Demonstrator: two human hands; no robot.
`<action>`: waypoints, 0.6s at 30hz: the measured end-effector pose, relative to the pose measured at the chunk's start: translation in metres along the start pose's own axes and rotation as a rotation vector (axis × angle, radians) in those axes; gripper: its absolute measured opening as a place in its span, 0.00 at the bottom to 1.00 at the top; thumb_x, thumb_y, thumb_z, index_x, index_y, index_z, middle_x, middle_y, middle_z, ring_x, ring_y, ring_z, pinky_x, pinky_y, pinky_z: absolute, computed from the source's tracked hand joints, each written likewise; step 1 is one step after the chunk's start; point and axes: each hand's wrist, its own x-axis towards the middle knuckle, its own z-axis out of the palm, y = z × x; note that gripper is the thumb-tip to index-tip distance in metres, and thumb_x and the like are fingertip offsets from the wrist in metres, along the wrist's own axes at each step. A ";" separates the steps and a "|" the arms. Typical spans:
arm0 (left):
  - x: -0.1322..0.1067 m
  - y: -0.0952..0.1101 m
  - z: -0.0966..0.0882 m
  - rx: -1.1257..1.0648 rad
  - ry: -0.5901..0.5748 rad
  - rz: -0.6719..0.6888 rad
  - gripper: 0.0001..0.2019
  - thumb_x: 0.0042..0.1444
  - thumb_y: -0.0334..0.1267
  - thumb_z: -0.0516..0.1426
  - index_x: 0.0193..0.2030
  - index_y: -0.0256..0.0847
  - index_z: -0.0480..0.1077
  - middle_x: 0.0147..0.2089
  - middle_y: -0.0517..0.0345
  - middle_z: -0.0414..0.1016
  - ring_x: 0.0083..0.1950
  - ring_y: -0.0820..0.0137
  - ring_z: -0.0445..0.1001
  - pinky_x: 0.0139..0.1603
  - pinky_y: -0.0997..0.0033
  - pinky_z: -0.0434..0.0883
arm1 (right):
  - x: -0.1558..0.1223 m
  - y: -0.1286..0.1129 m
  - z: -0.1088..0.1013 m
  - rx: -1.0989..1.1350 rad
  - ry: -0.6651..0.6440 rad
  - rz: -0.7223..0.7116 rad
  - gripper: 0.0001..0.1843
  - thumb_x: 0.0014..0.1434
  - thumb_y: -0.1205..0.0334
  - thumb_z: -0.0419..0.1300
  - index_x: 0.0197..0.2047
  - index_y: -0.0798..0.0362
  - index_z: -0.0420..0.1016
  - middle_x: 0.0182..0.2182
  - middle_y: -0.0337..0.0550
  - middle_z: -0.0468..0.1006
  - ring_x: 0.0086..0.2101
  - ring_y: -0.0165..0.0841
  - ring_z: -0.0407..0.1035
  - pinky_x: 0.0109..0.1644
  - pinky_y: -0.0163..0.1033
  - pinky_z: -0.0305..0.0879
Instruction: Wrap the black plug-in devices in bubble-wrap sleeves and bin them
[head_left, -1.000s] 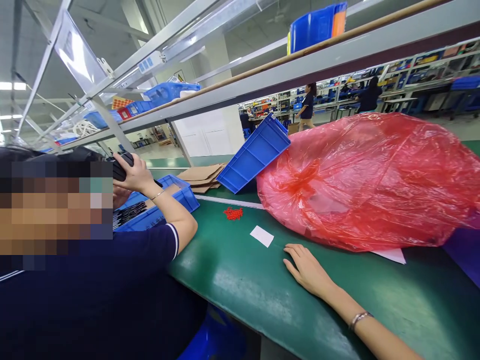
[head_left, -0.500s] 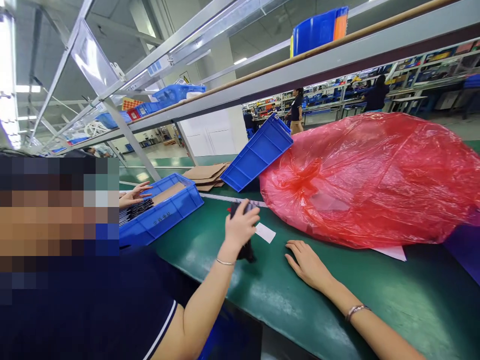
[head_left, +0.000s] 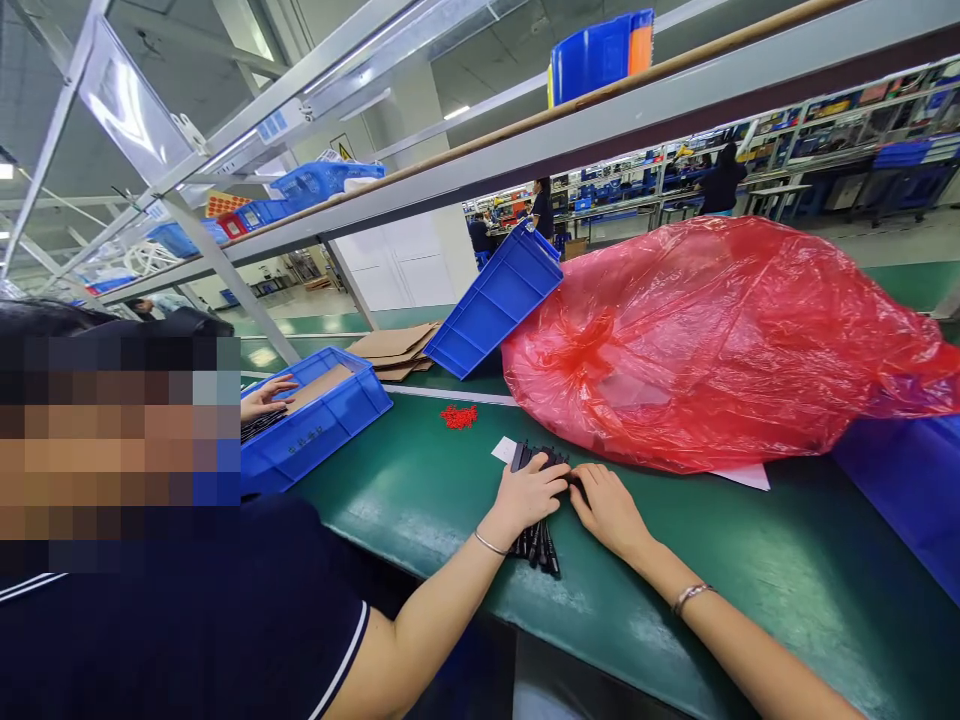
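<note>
A bundle of thin black cable-like pieces (head_left: 543, 552) lies on the green table, its narrow ends fanned toward the front edge. Over its middle, my left hand (head_left: 526, 492) is closed from above, fingers bent across it. My right hand (head_left: 611, 510) meets the bundle from the right, fingers curled and fingertips at its side; a dark bit shows between them. A white paper slip (head_left: 503, 449) pokes out behind the bundle. Farther back sits a small pile of red pieces (head_left: 459, 416).
A co-worker sits close at left, a hand (head_left: 264, 397) in a blue crate (head_left: 319, 425) of black pieces. Flattened cardboard (head_left: 397, 345) and a tilted blue crate (head_left: 495, 300) stand behind. A big red plastic bag (head_left: 720, 350) fills the back right. A shelf rail (head_left: 465, 165) crosses overhead.
My left hand has carried the black bundle rightward and down onto the table beside my right hand, uncovering the red pile. My right hand's fingers have curled in at the bundle.
</note>
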 end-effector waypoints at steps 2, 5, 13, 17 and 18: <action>0.000 -0.001 0.000 -0.009 -0.049 -0.041 0.22 0.66 0.43 0.46 0.30 0.34 0.74 0.44 0.43 0.77 0.39 0.68 0.73 0.44 0.68 0.74 | -0.007 0.006 -0.004 0.036 0.007 0.050 0.10 0.67 0.63 0.55 0.48 0.58 0.71 0.44 0.45 0.75 0.45 0.31 0.69 0.51 0.42 0.69; -0.002 -0.003 -0.001 -0.126 -0.115 -0.118 0.25 0.64 0.49 0.39 0.36 0.37 0.71 0.54 0.35 0.74 0.43 0.61 0.73 0.36 0.65 0.72 | -0.022 0.017 -0.018 0.093 0.022 0.110 0.09 0.67 0.62 0.55 0.46 0.58 0.72 0.43 0.45 0.76 0.45 0.31 0.71 0.51 0.42 0.70; -0.001 -0.015 -0.003 -0.395 -0.109 -0.194 0.19 0.63 0.53 0.38 0.44 0.47 0.63 0.56 0.44 0.72 0.51 0.60 0.73 0.39 0.63 0.68 | -0.085 0.026 -0.085 0.169 0.041 0.099 0.16 0.70 0.49 0.50 0.42 0.48 0.75 0.38 0.38 0.80 0.37 0.27 0.78 0.41 0.30 0.77; -0.001 -0.013 -0.006 -0.332 -0.086 -0.199 0.17 0.62 0.52 0.45 0.48 0.49 0.68 0.54 0.39 0.72 0.58 0.52 0.69 0.46 0.50 0.71 | -0.120 0.013 -0.103 0.117 0.110 0.066 0.14 0.69 0.48 0.52 0.43 0.46 0.74 0.40 0.38 0.81 0.39 0.27 0.79 0.41 0.28 0.78; -0.002 -0.012 -0.007 -0.310 -0.080 -0.188 0.17 0.63 0.52 0.45 0.49 0.50 0.69 0.55 0.39 0.72 0.59 0.51 0.68 0.47 0.48 0.71 | -0.128 0.009 -0.104 0.073 0.137 0.049 0.14 0.69 0.49 0.52 0.44 0.46 0.74 0.41 0.39 0.81 0.40 0.27 0.79 0.41 0.28 0.78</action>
